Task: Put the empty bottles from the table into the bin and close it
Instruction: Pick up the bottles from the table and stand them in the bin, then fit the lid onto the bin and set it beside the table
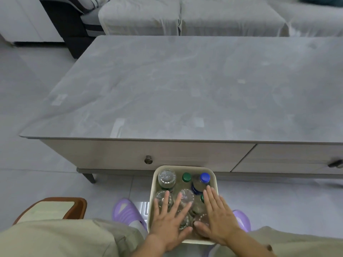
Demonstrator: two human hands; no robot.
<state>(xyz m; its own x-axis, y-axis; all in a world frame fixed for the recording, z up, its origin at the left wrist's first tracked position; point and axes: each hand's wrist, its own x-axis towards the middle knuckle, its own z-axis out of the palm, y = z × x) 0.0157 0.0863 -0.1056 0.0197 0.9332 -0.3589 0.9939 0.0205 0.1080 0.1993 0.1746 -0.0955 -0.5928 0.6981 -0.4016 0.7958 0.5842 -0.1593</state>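
A cream bin [153,184] stands open on the floor between my feet, in front of the grey table [185,86]. Several clear plastic bottles fill it upright, among them one with a blue cap [204,177], one with a green cap [186,177] and an uncapped one [166,178]. My left hand [169,221] lies flat with fingers spread over the bottles at the bin's near left. Flat and spread in the same way, my right hand [217,217] covers the near right bottles. Neither hand holds anything. No lid is in view.
The table has a drawer with a round knob [148,160] just behind the bin. A wooden stool [53,208] stands at my left. Purple slippers [126,212] flank the bin. A grey sofa [185,15] runs behind the table.
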